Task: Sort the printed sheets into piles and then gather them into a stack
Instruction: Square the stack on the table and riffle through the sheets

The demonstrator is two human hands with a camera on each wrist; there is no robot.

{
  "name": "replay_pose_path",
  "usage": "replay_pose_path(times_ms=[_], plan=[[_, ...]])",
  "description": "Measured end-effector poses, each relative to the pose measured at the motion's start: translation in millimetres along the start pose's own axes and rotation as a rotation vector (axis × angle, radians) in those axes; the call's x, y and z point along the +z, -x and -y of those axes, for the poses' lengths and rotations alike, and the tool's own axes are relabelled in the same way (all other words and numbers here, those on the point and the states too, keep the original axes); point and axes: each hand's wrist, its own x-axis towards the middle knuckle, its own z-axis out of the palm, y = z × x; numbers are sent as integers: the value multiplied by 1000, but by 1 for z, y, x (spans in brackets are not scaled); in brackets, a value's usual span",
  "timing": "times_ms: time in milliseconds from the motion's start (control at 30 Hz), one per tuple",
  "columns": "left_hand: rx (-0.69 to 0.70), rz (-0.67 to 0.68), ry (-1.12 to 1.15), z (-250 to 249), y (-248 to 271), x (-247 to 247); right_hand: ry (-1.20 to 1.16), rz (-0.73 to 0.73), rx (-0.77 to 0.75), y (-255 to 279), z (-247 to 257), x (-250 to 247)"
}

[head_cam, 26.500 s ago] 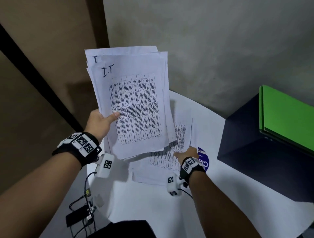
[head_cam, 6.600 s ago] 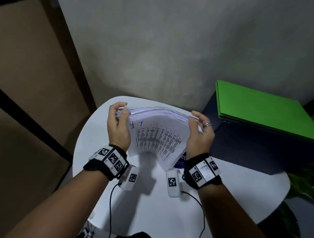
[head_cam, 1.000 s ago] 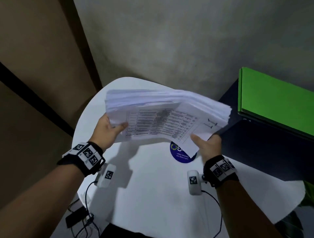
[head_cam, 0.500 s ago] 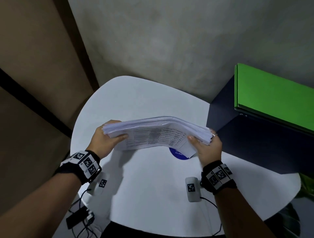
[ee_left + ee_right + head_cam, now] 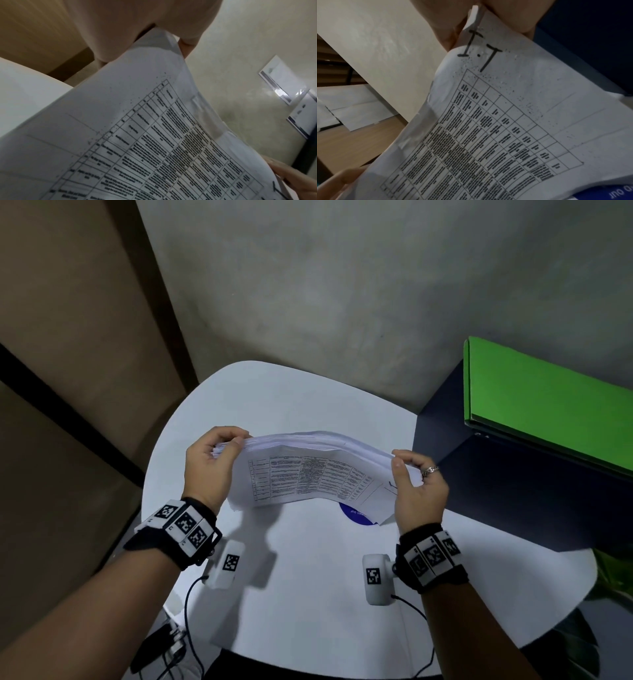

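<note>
Both ends of the stack of printed sheets (image 5: 318, 470) pinched by left hand (image 5: 209, 463) and right hand (image 5: 416, 491), above the white table (image 5: 308, 594), bowed, apparently unsquared. Risk: loose bottom sheets slipping out.

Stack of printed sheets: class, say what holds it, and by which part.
Both hands hold the stack of printed sheets above the white table: the left hand grips its left short end, the right hand its right short end.
</note>
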Motion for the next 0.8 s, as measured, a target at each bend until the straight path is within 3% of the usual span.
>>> replay_pose_path(times_ms=[200, 333, 533, 800], plan=[[42, 59, -103, -7, 0, -1, 181, 107, -236, -1, -7, -6], [69, 56, -132, -7, -1, -2, 261, 135, -283, 0, -9, -8], [438, 170, -441, -7, 0, -4, 513, 284, -329, 5, -11, -9], [602, 256, -799, -8, -4, -13, 741, 291, -336, 4, -8, -10]])
